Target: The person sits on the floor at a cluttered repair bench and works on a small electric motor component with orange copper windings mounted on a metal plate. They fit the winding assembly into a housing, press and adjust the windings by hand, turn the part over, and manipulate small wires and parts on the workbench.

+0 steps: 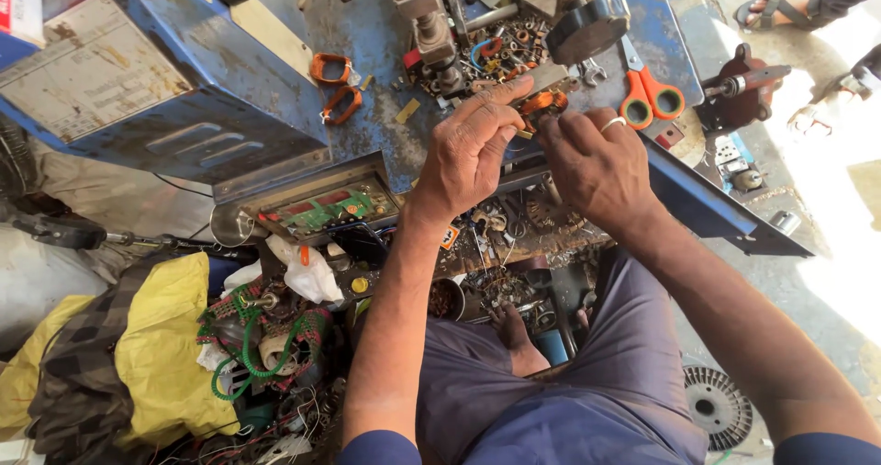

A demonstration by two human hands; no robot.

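Near the top middle, the left hand (468,148) and right hand (596,157) pinch a small orange wire coil (541,103). It looks light and bendy; hold its sides.

Honestly couldn't see much of the orange coil (541,103) since the left hand (468,148) and right hand (596,157) covered most of it, so the grip was hard to tell. The small bits heaped at the far edge of the blue machine table (367,33) were too tiny to identify. A sandaled foot (766,11) got cut off at the top edge.
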